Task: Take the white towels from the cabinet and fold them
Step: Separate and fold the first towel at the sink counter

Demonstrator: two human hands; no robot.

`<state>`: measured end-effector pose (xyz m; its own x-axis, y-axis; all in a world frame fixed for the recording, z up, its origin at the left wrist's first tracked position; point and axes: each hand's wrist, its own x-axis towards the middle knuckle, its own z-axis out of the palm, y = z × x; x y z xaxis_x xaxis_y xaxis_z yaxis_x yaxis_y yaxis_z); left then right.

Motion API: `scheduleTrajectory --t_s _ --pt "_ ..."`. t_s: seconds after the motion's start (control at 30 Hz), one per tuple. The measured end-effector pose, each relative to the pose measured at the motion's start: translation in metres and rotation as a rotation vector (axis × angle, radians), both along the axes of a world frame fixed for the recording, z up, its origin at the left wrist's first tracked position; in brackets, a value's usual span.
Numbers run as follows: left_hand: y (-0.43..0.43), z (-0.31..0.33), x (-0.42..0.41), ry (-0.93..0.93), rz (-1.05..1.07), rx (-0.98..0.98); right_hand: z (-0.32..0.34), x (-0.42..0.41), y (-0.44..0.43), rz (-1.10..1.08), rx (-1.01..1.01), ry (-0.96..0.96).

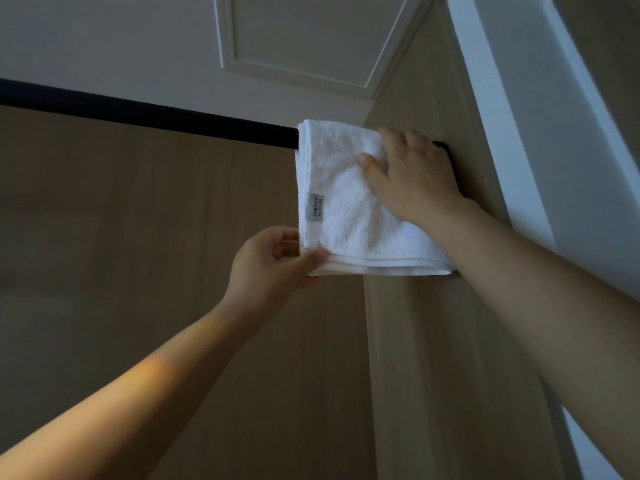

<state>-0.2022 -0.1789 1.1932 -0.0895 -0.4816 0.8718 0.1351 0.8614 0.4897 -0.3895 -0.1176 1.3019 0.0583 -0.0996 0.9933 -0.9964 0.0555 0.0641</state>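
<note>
Towel (346, 216) hangs at rod (138, 114) end, left hand (273, 265) pinching lower corner.

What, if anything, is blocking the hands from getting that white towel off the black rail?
Nothing visible. The left hand pinches a lower corner of the white towel, and the right hand holds its top by the black rail. The towel merely hangs over that rail.
</note>
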Motion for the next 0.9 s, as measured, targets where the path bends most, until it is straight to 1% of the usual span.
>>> scheduleTrajectory --t_s 0.13,0.23,0.33,0.43,0.5,0.57,0.67,0.77,0.9 --pt "0.006 0.0 0.006 -0.065 0.104 -0.067 -0.028 0.001 0.016 -0.029 0.009 0.031" --pt "0.01 -0.002 0.013 -0.12 0.12 -0.068 -0.053 -0.001 0.027 -0.055 0.048 0.036" --pt "0.01 -0.01 0.021 -0.128 0.149 -0.091 -0.087 0.002 0.038 -0.032 0.069 0.049" --pt "0.009 -0.026 0.028 -0.144 0.171 -0.066 -0.125 0.004 0.046 0.002 0.08 0.057" --pt "0.009 -0.038 0.032 -0.177 0.235 -0.084 -0.148 0.007 0.05 0.031 0.097 0.051" --pt "0.011 -0.052 0.034 -0.246 0.343 -0.139 -0.171 0.008 0.053 0.034 0.137 0.045" --pt "0.022 -0.075 0.035 -0.458 0.504 -0.193 -0.205 0.007 0.055 0.027 0.263 0.019" --pt "0.036 -0.105 0.038 -0.64 0.593 -0.17 -0.24 0.002 0.053 0.046 0.473 0.023" --pt "0.061 -0.158 0.049 -0.832 0.785 -0.1 -0.283 -0.003 0.053 0.204 0.764 0.059"
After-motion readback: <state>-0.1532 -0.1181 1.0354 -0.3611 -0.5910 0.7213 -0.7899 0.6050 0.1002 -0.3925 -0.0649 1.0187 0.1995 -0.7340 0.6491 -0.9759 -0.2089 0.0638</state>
